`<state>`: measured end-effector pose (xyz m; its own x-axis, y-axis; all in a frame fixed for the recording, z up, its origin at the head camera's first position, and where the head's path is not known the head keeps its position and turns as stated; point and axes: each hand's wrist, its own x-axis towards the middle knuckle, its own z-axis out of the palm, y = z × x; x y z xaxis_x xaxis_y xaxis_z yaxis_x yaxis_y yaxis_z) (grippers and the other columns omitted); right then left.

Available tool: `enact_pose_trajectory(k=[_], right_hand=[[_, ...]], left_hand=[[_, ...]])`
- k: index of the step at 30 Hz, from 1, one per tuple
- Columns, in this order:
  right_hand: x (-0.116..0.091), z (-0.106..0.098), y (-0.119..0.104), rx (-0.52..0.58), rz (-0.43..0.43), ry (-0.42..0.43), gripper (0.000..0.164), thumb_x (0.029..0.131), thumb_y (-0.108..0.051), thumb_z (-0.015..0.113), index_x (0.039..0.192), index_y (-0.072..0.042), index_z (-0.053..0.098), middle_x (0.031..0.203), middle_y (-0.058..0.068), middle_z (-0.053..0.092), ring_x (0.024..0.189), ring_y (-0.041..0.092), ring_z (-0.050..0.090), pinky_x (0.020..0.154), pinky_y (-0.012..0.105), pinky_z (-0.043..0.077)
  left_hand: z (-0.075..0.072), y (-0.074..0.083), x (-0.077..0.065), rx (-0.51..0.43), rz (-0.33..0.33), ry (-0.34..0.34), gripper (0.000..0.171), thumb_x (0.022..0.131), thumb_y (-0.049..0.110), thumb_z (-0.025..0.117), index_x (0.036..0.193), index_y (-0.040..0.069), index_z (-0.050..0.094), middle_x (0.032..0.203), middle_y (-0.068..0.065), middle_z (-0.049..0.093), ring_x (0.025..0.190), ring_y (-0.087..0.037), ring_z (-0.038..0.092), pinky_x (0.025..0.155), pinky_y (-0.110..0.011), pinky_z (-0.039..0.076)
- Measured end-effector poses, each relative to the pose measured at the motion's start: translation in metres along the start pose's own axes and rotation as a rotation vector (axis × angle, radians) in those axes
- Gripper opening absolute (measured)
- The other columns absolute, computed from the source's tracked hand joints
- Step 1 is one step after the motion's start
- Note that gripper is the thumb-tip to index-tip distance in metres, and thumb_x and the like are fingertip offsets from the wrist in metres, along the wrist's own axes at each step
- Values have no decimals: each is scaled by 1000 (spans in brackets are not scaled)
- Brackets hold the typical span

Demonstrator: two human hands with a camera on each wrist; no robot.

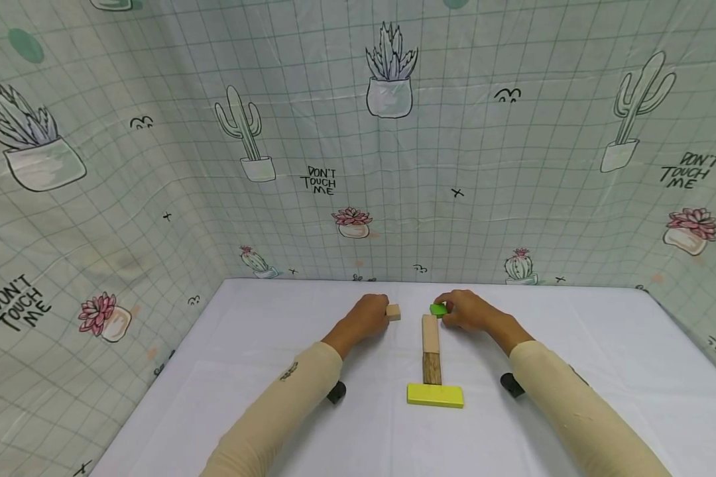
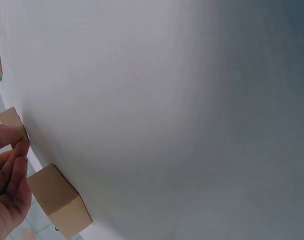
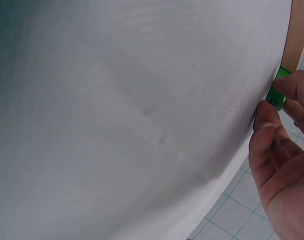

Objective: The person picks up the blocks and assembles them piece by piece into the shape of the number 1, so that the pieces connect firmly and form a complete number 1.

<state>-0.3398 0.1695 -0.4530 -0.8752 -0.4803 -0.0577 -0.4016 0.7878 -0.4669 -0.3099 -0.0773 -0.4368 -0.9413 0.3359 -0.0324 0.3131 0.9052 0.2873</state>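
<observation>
In the head view my left hand (image 1: pixel 370 315) pinches a pale wooden block (image 1: pixel 394 312) left of the row's far end. The left wrist view shows that block (image 2: pixel 11 118) between thumb and fingers, and a second wooden block (image 2: pixel 59 199) on the table beside the hand. My right hand (image 1: pixel 467 311) pinches a small green block (image 1: pixel 438 310) by its right side, at the far end of a pale wooden block (image 1: pixel 431 333). Nearer, in line, lie a darker grained wooden block (image 1: pixel 432 368) and a yellow block (image 1: pixel 435 395) set crosswise.
White cloth covers the table (image 1: pixel 382 437). Behind it hangs a gridded curtain (image 1: pixel 429 232) printed with cacti, meeting the table's far edge. A black device (image 1: pixel 337 392) sits under the left forearm and another (image 1: pixel 512 385) by the right forearm.
</observation>
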Motion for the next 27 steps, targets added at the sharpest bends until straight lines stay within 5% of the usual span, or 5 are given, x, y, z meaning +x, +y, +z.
enact_pose_trajectory(k=[27], right_hand=[[0,1,0,8,21,-7,41,87,-9,72,127,-3,65,101,10,66,85,20,55,80,39,51]], left_hand=[[4,8,2,-45,3,9,17,99,11,62,111,0,69,100,-7,73,79,-10,58,75,-27,54]])
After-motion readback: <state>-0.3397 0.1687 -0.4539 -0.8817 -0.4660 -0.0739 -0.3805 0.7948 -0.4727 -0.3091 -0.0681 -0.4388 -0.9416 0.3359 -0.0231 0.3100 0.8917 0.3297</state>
